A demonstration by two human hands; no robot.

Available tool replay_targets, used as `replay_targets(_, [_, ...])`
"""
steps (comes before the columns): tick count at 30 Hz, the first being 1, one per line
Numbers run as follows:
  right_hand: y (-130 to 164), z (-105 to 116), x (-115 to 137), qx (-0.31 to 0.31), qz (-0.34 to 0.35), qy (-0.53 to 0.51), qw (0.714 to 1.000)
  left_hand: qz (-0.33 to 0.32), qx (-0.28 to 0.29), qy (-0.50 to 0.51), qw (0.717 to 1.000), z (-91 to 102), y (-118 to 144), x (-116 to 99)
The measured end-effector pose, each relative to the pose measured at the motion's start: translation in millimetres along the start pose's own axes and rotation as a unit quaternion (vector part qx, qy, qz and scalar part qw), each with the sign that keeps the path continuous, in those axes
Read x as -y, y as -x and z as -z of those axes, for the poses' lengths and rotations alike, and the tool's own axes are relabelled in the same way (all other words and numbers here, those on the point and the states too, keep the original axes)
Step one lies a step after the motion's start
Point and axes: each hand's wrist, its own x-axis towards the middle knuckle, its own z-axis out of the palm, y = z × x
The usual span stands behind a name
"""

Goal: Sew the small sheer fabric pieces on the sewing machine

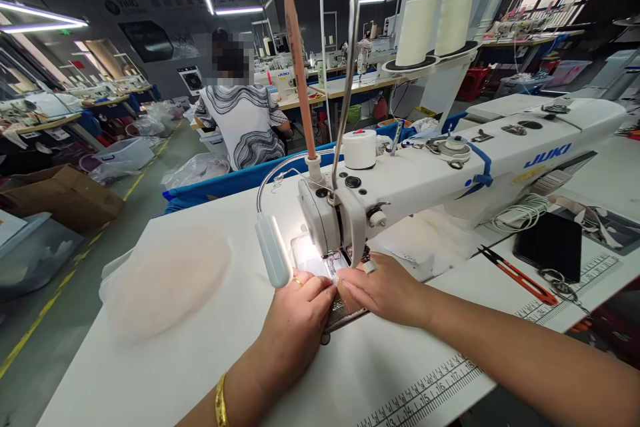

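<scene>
A white JUKI sewing machine [500, 153] stands on the table, its lamp [273, 250] lighting the needle area. Thin white fabric [311, 265] lies under the presser foot [331, 261]. My left hand [300, 310], just left of and in front of the foot, has its fingers bent together on the fabric's near edge. From the right, my right hand [390, 287] pinches the fabric close by the foot, thumb and fingertips near the left fingertips. Most of the fabric between the fingers is hidden. The metal needle plate [345, 307] shows below the hands.
Sheer pale fabric [165, 280] lies on the left of the table; more white fabric [430, 240] lies behind my right hand. Orange thread snips [520, 277] and a black phone [549, 245] rest at right. Thread cones [416, 30] stand behind. A person [245, 113] sits ahead.
</scene>
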Motion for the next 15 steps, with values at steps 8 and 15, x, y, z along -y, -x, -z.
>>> replay_targets(8, [-8,8,3,0.022,-0.04,-0.028,0.999,0.014,0.009,-0.024,1.0,-8.0,-3,13])
replay_targets(15, [-2,1,4,-0.026,-0.043,-0.053,0.997,0.015,-0.013,-0.038,0.999,-10.5,-5,15])
